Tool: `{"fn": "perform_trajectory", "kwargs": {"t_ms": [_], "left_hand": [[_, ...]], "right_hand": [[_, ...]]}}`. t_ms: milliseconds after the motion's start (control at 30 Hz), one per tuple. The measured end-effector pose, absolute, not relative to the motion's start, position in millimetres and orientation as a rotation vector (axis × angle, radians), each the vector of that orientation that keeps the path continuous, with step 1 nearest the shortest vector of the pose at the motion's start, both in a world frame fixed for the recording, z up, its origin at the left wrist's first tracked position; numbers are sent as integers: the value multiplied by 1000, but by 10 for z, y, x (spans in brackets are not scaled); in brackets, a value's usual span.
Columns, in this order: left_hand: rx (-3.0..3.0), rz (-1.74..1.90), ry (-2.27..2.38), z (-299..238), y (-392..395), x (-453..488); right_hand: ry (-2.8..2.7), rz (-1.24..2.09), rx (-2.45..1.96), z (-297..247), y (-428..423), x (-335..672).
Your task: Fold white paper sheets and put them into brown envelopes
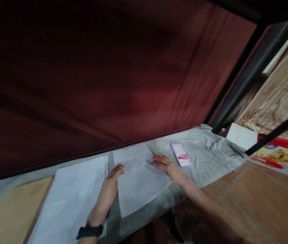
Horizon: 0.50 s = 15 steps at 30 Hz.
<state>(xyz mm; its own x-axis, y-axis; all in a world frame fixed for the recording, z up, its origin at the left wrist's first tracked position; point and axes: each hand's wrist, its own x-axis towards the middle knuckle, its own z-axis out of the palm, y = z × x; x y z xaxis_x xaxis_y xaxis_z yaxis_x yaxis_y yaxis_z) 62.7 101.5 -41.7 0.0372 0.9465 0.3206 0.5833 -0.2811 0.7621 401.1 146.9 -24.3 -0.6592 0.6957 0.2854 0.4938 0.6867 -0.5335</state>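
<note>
A white sheet of paper [141,183] lies on a grey cloth-covered surface [134,220] in front of me. My left hand [113,178], below a black wristband, rests at the paper's left edge, fingers stretched forward. On the right edge, my right hand [165,166] lies with its fingers spread across the sheet. Neither hand is wrapped round anything. Whether the paper is a single layer or several, I cannot tell. To the left of my left hand is a stack of larger white paper [73,193].
A brown folder or envelope [19,206] lies at the far left. Right of the paper is a phone [181,155] with a lit screen. A dark red curtain [134,101] hangs behind the surface. At right stand a black frame post [235,74] and a colourful box [281,156] on the tiled floor.
</note>
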Motion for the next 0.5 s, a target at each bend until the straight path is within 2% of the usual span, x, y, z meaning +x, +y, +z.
{"fn": "perform_trajectory", "kwargs": {"t_ms": [233, 500], "left_hand": [[1798, 913, 1517, -416, 923, 727], [2099, 592, 1504, -312, 547, 648]], "right_hand": [[-2653, 562, -1008, -276, 1300, 4129], [-2709, 607, -967, -356, 1135, 4127]]}}
